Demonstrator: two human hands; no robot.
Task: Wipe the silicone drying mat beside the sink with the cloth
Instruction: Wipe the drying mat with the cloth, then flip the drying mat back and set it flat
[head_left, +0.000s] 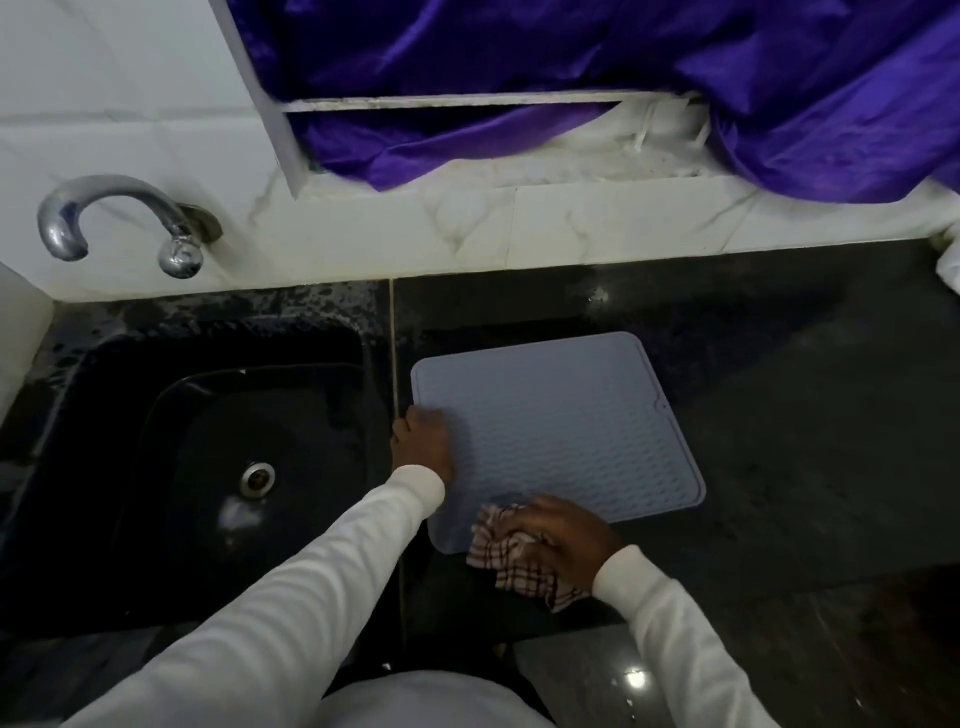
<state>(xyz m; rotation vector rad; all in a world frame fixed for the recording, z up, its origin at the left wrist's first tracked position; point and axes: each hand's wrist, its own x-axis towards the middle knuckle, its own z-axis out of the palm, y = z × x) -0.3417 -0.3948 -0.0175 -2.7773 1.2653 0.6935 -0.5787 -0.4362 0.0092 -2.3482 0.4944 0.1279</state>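
Observation:
A pale grey silicone drying mat (561, 431) with a ridged surface lies on the dark counter, just right of the sink. My left hand (423, 441) rests on the mat's left edge and holds it down. My right hand (563, 535) grips a crumpled checked cloth (511, 556), white with dark red lines, at the mat's near edge. Part of the cloth lies on the mat, and part hangs over onto the counter.
A black sink (208, 467) with a metal drain (258, 479) sits to the left. A chrome tap (119, 218) sticks out of the white tiled wall above it. Purple fabric (571, 78) hangs over the ledge behind. Dark counter (805, 415) stretches right of the mat.

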